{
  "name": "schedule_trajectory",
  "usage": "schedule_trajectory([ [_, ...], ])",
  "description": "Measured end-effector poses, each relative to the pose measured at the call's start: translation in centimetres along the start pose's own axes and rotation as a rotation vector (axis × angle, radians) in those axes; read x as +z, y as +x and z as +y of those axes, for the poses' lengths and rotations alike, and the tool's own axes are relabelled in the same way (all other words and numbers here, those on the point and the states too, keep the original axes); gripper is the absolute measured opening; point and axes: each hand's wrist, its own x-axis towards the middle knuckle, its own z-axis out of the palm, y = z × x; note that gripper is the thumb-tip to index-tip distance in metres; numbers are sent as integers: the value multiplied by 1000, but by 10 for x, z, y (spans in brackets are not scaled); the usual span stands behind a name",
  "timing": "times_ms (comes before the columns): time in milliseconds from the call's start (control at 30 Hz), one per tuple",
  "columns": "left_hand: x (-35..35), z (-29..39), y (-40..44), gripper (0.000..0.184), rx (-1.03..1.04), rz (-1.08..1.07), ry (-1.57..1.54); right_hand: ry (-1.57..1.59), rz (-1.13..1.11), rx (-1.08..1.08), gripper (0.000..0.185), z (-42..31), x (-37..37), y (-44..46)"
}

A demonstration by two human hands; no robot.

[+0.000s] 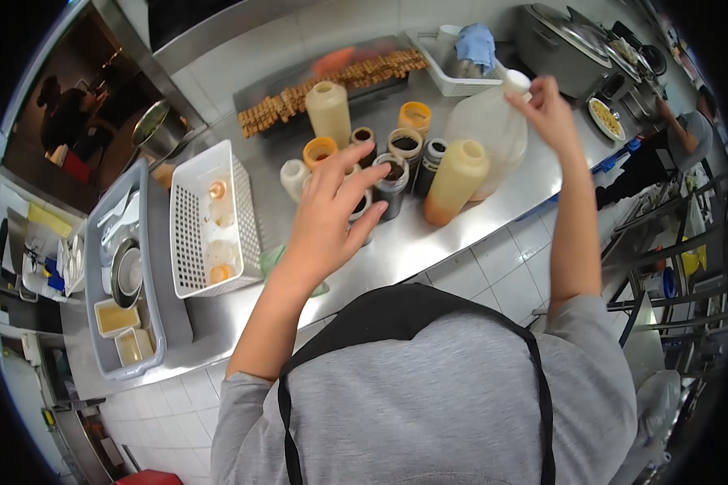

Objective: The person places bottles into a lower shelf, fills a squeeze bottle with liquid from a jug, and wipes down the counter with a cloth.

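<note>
My left hand (332,206) hovers with its fingers spread over a cluster of bottles, nearest a dark-filled bottle (391,194) with no cap. Whether its fingertips touch that bottle's rim I cannot tell. My right hand (548,117) pinches the white cap (516,82) at the top of a large translucent plastic jug (493,133). Beside the jug stands an uncapped squeeze bottle (459,182), yellowish above and orange at its base. Behind my left hand is a taller cream squeeze bottle (328,113). Orange-rimmed containers (415,117) stand among the group, partly hidden.
A white perforated basket (255,218) with used containers and a grey tub (150,323) of utensils stand left. Skewers (332,90) line a tray at the back. A white basket with a blue cloth (476,44), a large pot (562,48) and another person (692,133) are right.
</note>
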Motion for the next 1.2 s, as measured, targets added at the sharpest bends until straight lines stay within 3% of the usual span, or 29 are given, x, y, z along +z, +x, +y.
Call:
schedule_trajectory([
  [67, 6, 10, 37, 37, 41, 24, 4, 306, 58, -115, 48, 23, 43, -25],
  [133, 21, 17, 80, 34, 238, 80, 34, 661, 43, 5, 38, 18, 68, -40],
  [233, 60, 32, 153, 28, 305, 70, 149, 669, 109, 126, 34, -7, 67, -52],
  [367, 126, 27, 237, 42, 371, -20, 394, 703, 192, 123, 35, 6, 74, -48],
  [433, 141, 32, 258, 46, 199, -451, 441, 664, 255, 97, 35, 24, 74, -45],
  [533, 157, 43, 272, 46, 251, -600, 405, 650, 275, 137, 34, 39, 55, -52],
  [633, 169, 50, 269, 49, 331, -598, 233, 608, 301, 202, 33, 45, 26, -68],
  [700, 154, 58, 259, 51, 379, -519, 173, 264, 525, 165, 31, 50, -12, -85],
  [733, 138, 66, 252, 54, 424, -446, 112, 382, 604, 43, 30, 103, -22, -86],
  [800, 95, 77, 249, 55, 306, -441, 87, 697, 775, 224, 24, 128, -79, -97],
  [867, 63, 73, 264, 54, 204, -486, 54, 923, 719, 126, 20, 163, -128, -118],
  [900, 54, 65, 268, 52, 111, -538, 15, 920, 718, 136, 20, 158, -123, -116],
  [933, 47, 55, 268, 59, 292, -297, 40, 820, 781, 153, 20, 147, -115, -107],
  [1000, 45, 51, 269, 55, 216, -333, 43, 607, 800, 186, 22, 138, -88, -93],
  [1067, 49, 49, 264, 53, 296, -334, 38, 526, 718, 189, 23, 111, -73, -97],
  [1133, 47, 48, 267, 52, 370, -319, 40, 693, 911, 353, 20, 129, -103, -115],
  [1200, 43, 50, 269, 49, 428, -324, 94, 835, 934, 304, 20, 129, -147, -136],
])
